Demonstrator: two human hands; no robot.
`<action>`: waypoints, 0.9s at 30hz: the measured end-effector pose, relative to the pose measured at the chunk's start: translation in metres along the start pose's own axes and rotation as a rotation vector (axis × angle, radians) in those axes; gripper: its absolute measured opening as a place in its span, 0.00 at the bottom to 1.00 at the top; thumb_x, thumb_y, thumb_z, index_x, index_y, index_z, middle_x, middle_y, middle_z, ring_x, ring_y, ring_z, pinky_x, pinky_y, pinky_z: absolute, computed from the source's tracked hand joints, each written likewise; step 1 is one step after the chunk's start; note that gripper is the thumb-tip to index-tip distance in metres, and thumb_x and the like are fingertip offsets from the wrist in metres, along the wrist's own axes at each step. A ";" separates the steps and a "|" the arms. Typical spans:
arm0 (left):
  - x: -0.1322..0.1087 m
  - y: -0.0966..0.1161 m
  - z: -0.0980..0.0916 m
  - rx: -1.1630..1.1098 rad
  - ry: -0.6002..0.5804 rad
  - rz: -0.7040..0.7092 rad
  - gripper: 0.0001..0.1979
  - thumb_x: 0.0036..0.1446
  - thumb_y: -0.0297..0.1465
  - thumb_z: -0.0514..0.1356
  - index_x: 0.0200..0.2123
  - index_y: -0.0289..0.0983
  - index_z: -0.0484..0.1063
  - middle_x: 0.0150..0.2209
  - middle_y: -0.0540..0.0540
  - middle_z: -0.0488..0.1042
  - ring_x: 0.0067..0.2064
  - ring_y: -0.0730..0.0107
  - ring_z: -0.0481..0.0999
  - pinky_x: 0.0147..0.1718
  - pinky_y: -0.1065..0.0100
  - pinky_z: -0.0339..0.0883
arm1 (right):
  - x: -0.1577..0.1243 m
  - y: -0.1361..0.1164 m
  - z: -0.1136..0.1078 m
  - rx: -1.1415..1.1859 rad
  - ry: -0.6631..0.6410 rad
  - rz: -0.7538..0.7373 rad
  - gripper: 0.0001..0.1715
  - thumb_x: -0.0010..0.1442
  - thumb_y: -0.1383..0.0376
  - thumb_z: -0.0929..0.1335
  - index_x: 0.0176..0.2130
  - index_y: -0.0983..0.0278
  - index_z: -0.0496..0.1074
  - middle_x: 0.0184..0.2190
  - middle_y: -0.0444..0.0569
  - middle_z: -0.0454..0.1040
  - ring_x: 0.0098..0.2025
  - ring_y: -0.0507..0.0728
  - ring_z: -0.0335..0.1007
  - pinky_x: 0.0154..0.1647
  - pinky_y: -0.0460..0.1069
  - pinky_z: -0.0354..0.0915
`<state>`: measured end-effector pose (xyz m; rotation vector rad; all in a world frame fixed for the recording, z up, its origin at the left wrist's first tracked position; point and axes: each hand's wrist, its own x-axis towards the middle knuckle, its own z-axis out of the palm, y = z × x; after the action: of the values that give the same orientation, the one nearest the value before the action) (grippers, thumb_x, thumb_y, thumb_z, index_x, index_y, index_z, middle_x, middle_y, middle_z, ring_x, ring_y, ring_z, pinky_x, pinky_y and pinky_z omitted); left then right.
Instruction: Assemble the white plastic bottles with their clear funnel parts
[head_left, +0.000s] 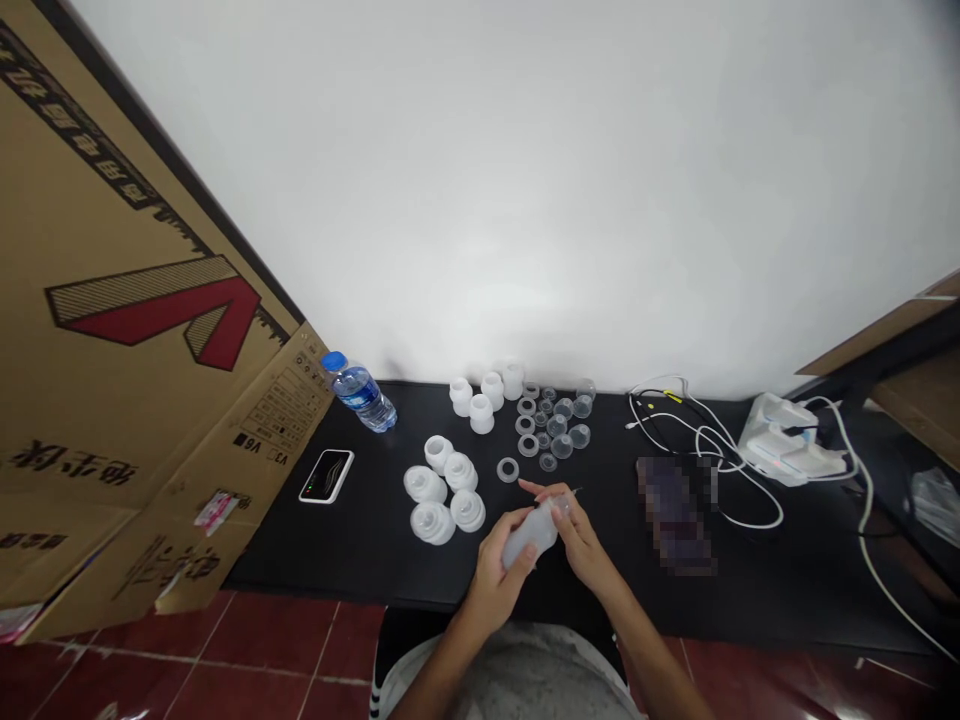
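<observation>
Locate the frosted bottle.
Head view, lower centre: the frosted bottle is in the left hand, the right hand at its upper end, just below a ring.

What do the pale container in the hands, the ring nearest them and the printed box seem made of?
Held container: probably frosted plastic, satin, since it looks milky and translucent; silicone is possible.
Ring: likely plastic or silicone, as it looks translucent grey-white; too small to judge its finish.
Box: almost certainly cardboard, matte, from its brown, creased face.
</observation>
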<state>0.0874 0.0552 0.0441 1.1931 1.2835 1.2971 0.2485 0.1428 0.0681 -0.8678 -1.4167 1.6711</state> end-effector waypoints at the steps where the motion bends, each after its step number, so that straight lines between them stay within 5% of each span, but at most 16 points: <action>1: 0.000 -0.001 0.000 -0.034 0.002 -0.022 0.23 0.73 0.47 0.61 0.62 0.40 0.74 0.52 0.41 0.81 0.43 0.60 0.82 0.40 0.64 0.80 | 0.000 -0.001 0.001 0.017 -0.003 0.008 0.24 0.73 0.39 0.68 0.48 0.55 0.75 0.65 0.55 0.79 0.55 0.67 0.80 0.53 0.59 0.73; 5: 0.002 -0.003 0.001 -0.059 0.007 -0.034 0.23 0.73 0.47 0.61 0.61 0.39 0.74 0.50 0.41 0.81 0.38 0.64 0.81 0.35 0.66 0.79 | 0.003 0.000 0.004 0.041 -0.017 0.047 0.26 0.71 0.38 0.69 0.48 0.55 0.75 0.64 0.56 0.79 0.56 0.68 0.80 0.55 0.60 0.73; 11: 0.004 0.001 0.004 0.164 0.095 0.150 0.19 0.72 0.39 0.62 0.62 0.40 0.75 0.57 0.37 0.80 0.58 0.51 0.80 0.60 0.53 0.74 | 0.008 0.009 0.013 -0.090 0.244 0.096 0.28 0.67 0.37 0.73 0.39 0.58 0.77 0.47 0.58 0.87 0.50 0.71 0.82 0.52 0.61 0.72; 17: 0.003 -0.001 0.005 0.141 0.165 0.062 0.21 0.73 0.41 0.61 0.64 0.40 0.74 0.60 0.36 0.80 0.60 0.49 0.80 0.60 0.52 0.74 | 0.006 0.017 0.003 0.235 0.277 0.148 0.40 0.64 0.28 0.66 0.37 0.58 0.82 0.53 0.57 0.85 0.56 0.72 0.79 0.55 0.63 0.73; 20: 0.004 -0.002 0.004 0.114 0.173 0.060 0.22 0.73 0.43 0.62 0.63 0.40 0.74 0.59 0.37 0.81 0.59 0.49 0.81 0.60 0.52 0.74 | 0.003 0.014 -0.005 0.272 0.376 0.108 0.36 0.67 0.32 0.67 0.31 0.58 0.80 0.51 0.56 0.86 0.55 0.71 0.78 0.52 0.61 0.73; 23: 0.004 0.000 0.003 0.089 0.145 0.058 0.22 0.73 0.43 0.62 0.62 0.40 0.75 0.58 0.37 0.81 0.57 0.50 0.82 0.58 0.54 0.76 | 0.001 0.008 -0.005 0.278 0.321 0.067 0.23 0.65 0.43 0.75 0.48 0.56 0.82 0.60 0.54 0.81 0.59 0.68 0.76 0.54 0.59 0.72; 24: 0.004 0.000 0.003 0.084 0.137 0.055 0.22 0.73 0.44 0.62 0.62 0.40 0.75 0.58 0.37 0.81 0.56 0.50 0.82 0.57 0.54 0.76 | 0.002 0.007 -0.004 0.280 0.275 0.070 0.26 0.64 0.46 0.77 0.55 0.55 0.79 0.61 0.54 0.80 0.59 0.67 0.77 0.55 0.58 0.71; 27: 0.004 0.001 0.003 0.082 0.139 0.045 0.22 0.73 0.44 0.62 0.62 0.39 0.75 0.58 0.37 0.81 0.56 0.51 0.82 0.57 0.55 0.76 | 0.006 0.007 -0.003 0.239 0.221 0.081 0.33 0.58 0.52 0.82 0.58 0.54 0.75 0.47 0.50 0.84 0.48 0.64 0.80 0.51 0.56 0.72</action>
<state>0.0900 0.0591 0.0451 1.2121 1.4284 1.3921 0.2470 0.1491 0.0607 -0.9496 -1.0226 1.7052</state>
